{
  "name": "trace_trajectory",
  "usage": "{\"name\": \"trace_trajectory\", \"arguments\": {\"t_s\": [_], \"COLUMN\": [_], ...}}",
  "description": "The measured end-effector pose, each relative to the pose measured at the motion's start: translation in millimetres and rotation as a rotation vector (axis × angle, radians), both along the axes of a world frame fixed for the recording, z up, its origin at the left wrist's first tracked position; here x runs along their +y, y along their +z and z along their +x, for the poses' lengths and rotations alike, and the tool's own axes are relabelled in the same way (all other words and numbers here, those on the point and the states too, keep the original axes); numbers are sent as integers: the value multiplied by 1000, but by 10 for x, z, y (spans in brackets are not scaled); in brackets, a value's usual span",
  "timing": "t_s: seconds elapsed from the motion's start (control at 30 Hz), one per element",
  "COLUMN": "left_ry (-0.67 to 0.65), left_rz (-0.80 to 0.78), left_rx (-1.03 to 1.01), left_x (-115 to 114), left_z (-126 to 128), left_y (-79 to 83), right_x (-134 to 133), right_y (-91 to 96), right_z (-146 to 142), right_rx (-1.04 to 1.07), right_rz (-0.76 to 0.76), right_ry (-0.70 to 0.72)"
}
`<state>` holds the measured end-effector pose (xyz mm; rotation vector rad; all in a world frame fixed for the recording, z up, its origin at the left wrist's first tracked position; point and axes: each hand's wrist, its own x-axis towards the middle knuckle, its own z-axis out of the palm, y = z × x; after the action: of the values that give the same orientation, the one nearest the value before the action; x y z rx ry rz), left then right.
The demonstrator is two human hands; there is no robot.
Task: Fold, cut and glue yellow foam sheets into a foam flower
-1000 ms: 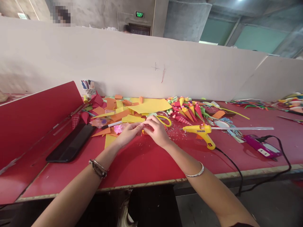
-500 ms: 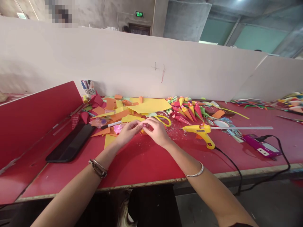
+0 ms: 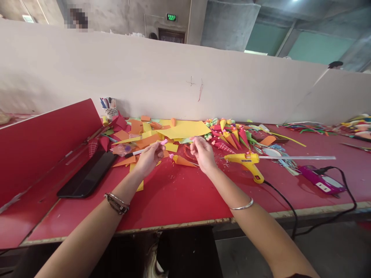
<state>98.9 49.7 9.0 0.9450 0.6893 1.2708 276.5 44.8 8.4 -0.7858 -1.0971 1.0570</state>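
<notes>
My left hand [image 3: 150,157] pinches a soft pink lump of clay [image 3: 164,142] between thumb and forefinger, above the scattered paper. A short way to the right, my right hand [image 3: 203,153] is closed in a pinch, with a tiny pink bit of clay [image 3: 191,138] showing at its fingertips. On the red table between and below the hands lies an orange paper cone [image 3: 185,161] with a small pink ball at its wide end. Yellow paper sheets [image 3: 188,129] lie just beyond the hands.
A yellow glue gun [image 3: 246,160] with a clear stick lies right of my right hand, its cord running to a purple power strip [image 3: 320,179]. Finished-looking cones [image 3: 232,137] are heaped behind it. On the left are a black phone [image 3: 87,175] and a pen cup [image 3: 110,112].
My hands, together before, have moved apart, each with pink clay at its fingertips. The orange cone between them now shows.
</notes>
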Motion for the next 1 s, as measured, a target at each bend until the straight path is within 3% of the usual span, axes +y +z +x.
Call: {"name": "trace_trajectory", "arguments": {"t_s": [0.23,0.43,0.7,1.0], "left_ry": [25,6,-8,69], "left_rz": [95,46,140,147], "left_rx": [107,111,244,59], "left_x": [-23,-24,-71,-13], "left_z": [13,9,-3,-2], "left_y": [-19,-17,3,-22], "right_x": [-1,-7,11,28], "right_y": [-36,-21,-47,-48], "right_z": [-39,-10,11,47], "right_rx": [10,-35,-132,-148], "right_rz": [-50,-95,-46,-110], "right_ry": [73,139,110,28]}}
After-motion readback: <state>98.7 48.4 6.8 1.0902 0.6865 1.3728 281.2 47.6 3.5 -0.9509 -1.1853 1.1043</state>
